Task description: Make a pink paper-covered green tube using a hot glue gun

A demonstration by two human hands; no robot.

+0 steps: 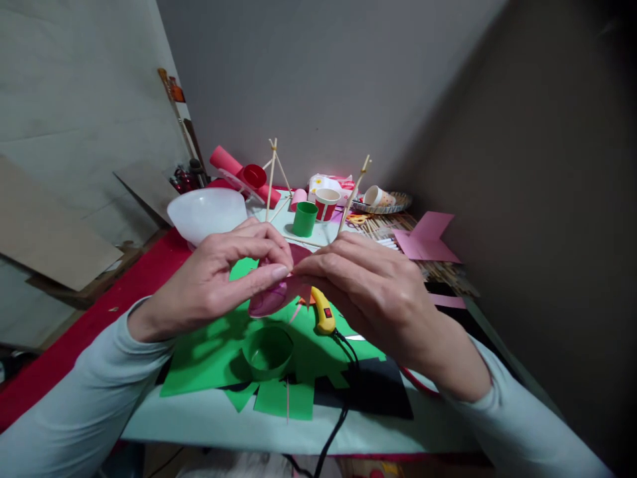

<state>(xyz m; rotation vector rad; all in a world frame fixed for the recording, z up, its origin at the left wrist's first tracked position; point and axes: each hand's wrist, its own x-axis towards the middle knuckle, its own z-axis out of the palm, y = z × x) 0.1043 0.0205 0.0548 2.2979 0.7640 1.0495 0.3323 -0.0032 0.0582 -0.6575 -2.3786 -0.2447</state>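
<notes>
While both hands meet above the table, I see my left hand [219, 279] and my right hand [371, 292] pinched, fingertip to fingertip, on a pink plastic cup [269, 299] and a dark pink paper piece [298, 255] held against it; the fingers cover most of both, so I cannot tell how the paper sits on the cup or whether it is stuck there. Only the cup's lower, translucent side shows below my left thumb. Just under my right hand lies a yellow glue gun [323, 313], its nozzle hidden behind the cup and fingers, its black cord [343, 398] running off the near edge of the table. Below the hands, a green cup [269, 350] rests on green paper sheets [204, 358], with a black sheet [375, 392] beside them, partly under my right wrist. Farther back stand a white bowl [206, 212], a small green cup [304, 219], a red and white paper cup [327, 204] and two frames of wooden skewers [271, 179], whose feet are hidden behind my hands. A pink folded paper [428, 242] lies at the right over a bamboo mat [442, 272], which fades into shadow. A tray [401, 202] holding a tipped paper cup [375, 196] sits near the wall; things beyond the red roll [226, 162] are too small to make out.
</notes>
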